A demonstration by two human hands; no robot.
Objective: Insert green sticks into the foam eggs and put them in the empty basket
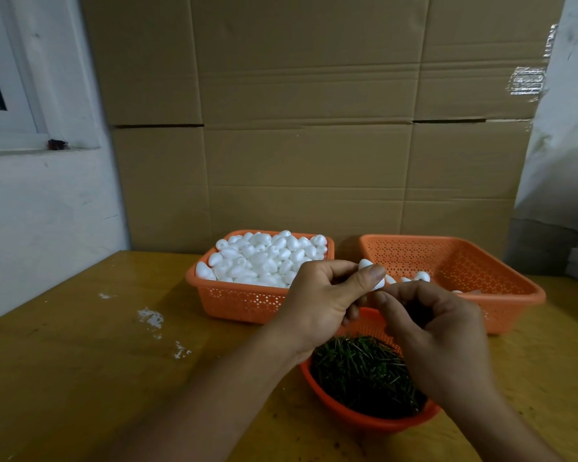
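Head view is showing the left hand pinching a foam egg between thumb and fingers, holding it up over the bowl of green sticks, likely to steady it for insertion. Right hand is curling its fingers just beside the egg; whether it is gripping a stick I cannot tell. Finished eggs are lying in the right basket, while the full basket is sitting behind

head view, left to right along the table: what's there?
White paint spots → basket full of foam eggs → left hand pinching a foam egg → right hand → nearly empty basket.
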